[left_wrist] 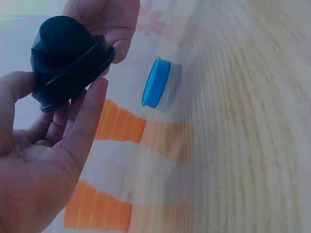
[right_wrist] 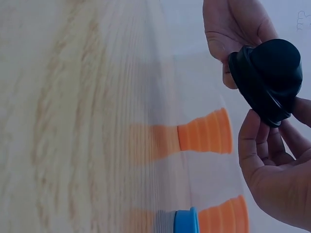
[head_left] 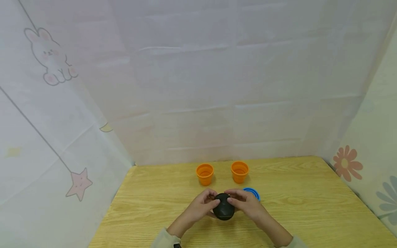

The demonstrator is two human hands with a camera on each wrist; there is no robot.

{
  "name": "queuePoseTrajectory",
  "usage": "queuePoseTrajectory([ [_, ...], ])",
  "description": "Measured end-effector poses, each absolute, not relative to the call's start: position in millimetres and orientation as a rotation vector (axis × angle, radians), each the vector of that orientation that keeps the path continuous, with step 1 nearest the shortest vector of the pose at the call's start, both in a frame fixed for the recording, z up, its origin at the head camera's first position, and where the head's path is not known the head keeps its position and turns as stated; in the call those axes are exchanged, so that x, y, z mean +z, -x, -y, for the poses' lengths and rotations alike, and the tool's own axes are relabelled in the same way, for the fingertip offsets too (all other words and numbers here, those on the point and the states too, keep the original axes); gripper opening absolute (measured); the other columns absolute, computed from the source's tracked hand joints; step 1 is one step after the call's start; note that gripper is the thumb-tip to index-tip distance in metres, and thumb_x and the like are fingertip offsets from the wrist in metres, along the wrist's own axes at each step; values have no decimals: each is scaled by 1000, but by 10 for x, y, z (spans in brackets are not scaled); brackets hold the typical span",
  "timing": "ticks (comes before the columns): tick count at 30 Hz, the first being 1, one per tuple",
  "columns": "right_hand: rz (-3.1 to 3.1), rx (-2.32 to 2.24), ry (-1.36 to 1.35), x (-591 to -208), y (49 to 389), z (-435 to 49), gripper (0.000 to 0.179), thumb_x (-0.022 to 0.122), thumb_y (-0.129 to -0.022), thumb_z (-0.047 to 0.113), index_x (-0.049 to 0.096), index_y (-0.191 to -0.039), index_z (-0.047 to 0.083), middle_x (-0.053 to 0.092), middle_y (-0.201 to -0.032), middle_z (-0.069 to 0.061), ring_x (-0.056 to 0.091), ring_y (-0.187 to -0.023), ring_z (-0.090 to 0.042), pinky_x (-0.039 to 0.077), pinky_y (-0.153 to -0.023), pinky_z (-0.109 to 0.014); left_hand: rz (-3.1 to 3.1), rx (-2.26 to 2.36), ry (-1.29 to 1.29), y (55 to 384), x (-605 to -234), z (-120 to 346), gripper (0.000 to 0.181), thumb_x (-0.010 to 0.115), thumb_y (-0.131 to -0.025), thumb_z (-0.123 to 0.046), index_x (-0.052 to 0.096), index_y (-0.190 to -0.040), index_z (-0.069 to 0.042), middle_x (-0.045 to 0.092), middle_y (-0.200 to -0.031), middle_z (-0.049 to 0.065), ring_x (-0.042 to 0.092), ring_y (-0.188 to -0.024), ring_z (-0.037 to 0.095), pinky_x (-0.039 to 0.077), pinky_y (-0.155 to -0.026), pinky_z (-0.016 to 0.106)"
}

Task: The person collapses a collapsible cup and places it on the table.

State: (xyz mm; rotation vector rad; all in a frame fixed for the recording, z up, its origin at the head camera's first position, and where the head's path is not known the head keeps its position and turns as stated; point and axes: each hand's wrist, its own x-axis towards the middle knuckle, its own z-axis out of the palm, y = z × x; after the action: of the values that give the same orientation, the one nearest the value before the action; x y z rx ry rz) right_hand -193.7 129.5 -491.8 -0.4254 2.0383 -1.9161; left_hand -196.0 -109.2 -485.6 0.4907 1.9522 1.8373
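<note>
A black collapsible cup (head_left: 224,208) is held between both hands above the table, its base side bulging out of a wider rim in the left wrist view. My left hand (head_left: 199,206) grips its left side, thumb on top and the other fingers at the rim. From the right, my right hand (head_left: 249,206) pinches the same cup with its thumb over the edge. The right wrist view shows the cup (right_wrist: 277,68) tilted, with fingertips along its rim. Just beyond the right hand lies a flattened blue collapsible cup (left_wrist: 156,82), partly hidden by that hand in the head view.
Two orange collapsible cups (head_left: 205,178) (head_left: 240,176) stand extended and upright, side by side, toward the back of the wood-grain table (head_left: 294,199). A pale printed cloth (head_left: 186,86) hangs behind the table and along both sides.
</note>
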Motion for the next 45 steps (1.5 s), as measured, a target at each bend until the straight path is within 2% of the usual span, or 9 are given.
queuePoseTrajectory([
  [7,-2042,-1899,430,-4924,1945,-1314,52,65,-100,31,56,-141,0,64,-132,-18,66,-109,-25,60,-83,-35,-2016,1783,-538,1983,-4858,1081,34,61,-103,-22,54,-129,-1,58,-111,10,67,-95,22,61,-77,54],
  [12,-2034,-1880,423,-4933,1961,-1317,54,67,-99,33,56,-141,1,64,-130,-15,66,-109,-24,60,-84,-37,-2045,1793,-531,1964,-4858,1068,32,63,-102,-22,55,-128,-5,56,-110,9,66,-92,20,61,-75,54],
  [16,-2051,-1858,455,-4939,1977,-1319,53,67,-99,32,56,-140,1,67,-121,-13,66,-105,-24,60,-82,-36,-2065,1796,-536,1963,-4861,1063,29,63,-102,-20,56,-127,-7,55,-111,7,66,-88,18,61,-74,56],
  [21,-2121,-1834,485,-4941,1977,-1308,42,70,-98,28,63,-131,3,67,-105,-11,65,-93,-24,61,-74,-33,-2088,1777,-549,1968,-4853,1053,26,64,-101,-17,58,-125,-7,56,-110,7,65,-83,17,61,-72,56],
  [28,-2373,-1721,584,-4955,1963,-1280,28,71,-97,26,70,-118,8,69,-96,-6,62,-81,-16,60,-63,-42,-2116,1755,-563,1964,-4843,1050,21,65,-99,-12,62,-119,-6,57,-106,7,64,-77,19,61,-67,56],
  [33,-2491,-1686,654,-4956,1944,-1270,23,71,-96,27,71,-114,12,71,-94,0,61,-81,-11,56,-65,-30,-2148,1742,-583,1979,-4852,1035,19,64,-98,-9,62,-117,-6,57,-103,6,63,-75,18,60,-65,57],
  [38,-2568,-1682,664,-4988,1938,-1267,18,73,-95,25,72,-111,16,71,-91,4,62,-78,-9,53,-64,-26,-2196,1720,-568,1989,-4861,1011,17,63,-97,-6,63,-114,-7,58,-101,5,64,-74,17,61,-63,55],
  [41,-2513,-1727,624,-5012,1953,-1273,22,72,-96,25,72,-114,13,71,-93,-1,63,-77,-11,58,-59,-32,-2219,1721,-547,2001,-4870,1003,17,63,-98,-8,64,-115,-7,60,-102,5,64,-75,17,62,-63,51],
  [45,-2317,-1836,537,-5006,1972,-1312,34,68,-98,27,68,-124,5,71,-105,-11,68,-84,-17,61,-63,-36,-2147,1773,-513,2007,-4865,1026,25,61,-103,-18,63,-124,-6,65,-105,6,67,-86,18,62,-68,48],
])
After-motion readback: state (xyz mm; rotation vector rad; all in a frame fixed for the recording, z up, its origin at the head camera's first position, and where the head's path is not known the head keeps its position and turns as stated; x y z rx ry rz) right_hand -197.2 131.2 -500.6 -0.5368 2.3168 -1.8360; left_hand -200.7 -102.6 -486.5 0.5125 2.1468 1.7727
